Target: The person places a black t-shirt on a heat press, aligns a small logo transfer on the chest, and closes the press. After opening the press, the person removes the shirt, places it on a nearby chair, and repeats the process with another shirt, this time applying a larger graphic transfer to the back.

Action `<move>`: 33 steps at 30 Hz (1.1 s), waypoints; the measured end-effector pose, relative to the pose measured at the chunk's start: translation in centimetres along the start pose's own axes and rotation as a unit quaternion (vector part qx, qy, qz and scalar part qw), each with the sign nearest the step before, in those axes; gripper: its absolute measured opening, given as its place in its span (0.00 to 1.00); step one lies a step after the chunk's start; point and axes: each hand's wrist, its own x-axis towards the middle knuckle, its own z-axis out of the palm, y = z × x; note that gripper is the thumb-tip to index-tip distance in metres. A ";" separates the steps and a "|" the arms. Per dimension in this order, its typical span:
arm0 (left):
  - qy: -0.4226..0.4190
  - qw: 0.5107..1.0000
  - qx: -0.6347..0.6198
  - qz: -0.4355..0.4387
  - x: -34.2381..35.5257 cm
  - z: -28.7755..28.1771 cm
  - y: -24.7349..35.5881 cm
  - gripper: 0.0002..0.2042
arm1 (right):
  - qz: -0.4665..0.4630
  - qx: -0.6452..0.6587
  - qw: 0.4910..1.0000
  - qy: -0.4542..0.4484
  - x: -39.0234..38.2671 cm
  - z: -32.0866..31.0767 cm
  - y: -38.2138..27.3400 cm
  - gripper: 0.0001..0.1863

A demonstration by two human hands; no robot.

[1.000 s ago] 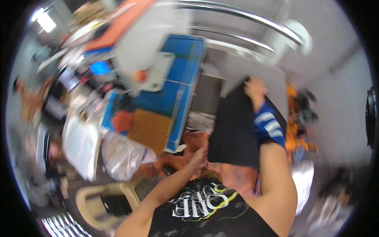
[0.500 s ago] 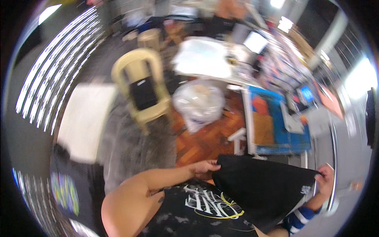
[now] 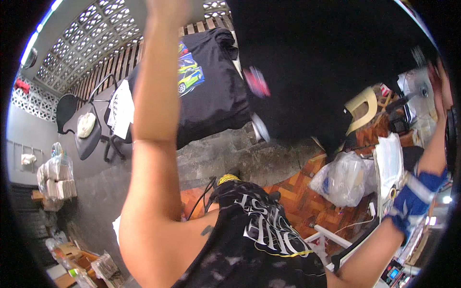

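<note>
A large black garment (image 3: 307,62), likely a T-shirt, hangs spread out in the air in front of me, with small blurred red and white patches along its left side. My left arm stretches up, and my left hand (image 3: 165,8) is smeared and partly cut off at the top edge. Out at the right rim is my right hand (image 3: 439,89), near the garment's right side; motion blurs its fingers. Whether either hand grips the cloth cannot be made out. Beyond my left forearm, a black T-shirt (image 3: 213,103) with a green car print lies on a flat surface.
An office chair (image 3: 89,137) stands at the left by white papers (image 3: 122,110). Bundles in plastic (image 3: 57,177) sit farther left. To the right are a cream plastic chair (image 3: 362,110), a clear plastic bag (image 3: 345,180) and a white frame (image 3: 331,237) on the parquet floor.
My view has swung left. The black garment, earlier stretched low between both hands near my body, is now raised and spread wide. Both arms have extended outward, the left one upward.
</note>
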 end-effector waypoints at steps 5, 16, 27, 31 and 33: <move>-0.028 0.990 -0.115 -0.075 6.0 -9.6 -17.3 0.14 | -0.086 0.061 0.992 -0.069 11.5 19.6 3.2 0.04; -0.063 0.916 -0.253 -0.305 -27.8 -10.8 -27.1 0.14 | -0.113 -0.102 0.974 -0.169 -1.0 48.9 22.3 0.09; -0.279 0.913 -0.092 -0.282 -44.2 -3.8 -7.1 0.16 | -0.050 -0.233 0.897 -0.373 -23.0 37.2 41.2 0.12; -0.320 0.915 -0.109 -0.219 -42.3 6.0 -5.7 0.18 | 0.109 -0.350 0.841 -0.398 -33.1 23.1 46.7 0.08; -0.374 0.900 -0.037 -0.222 -42.8 10.0 -6.4 0.23 | 0.219 -0.404 0.815 -0.352 -41.6 16.2 48.0 0.09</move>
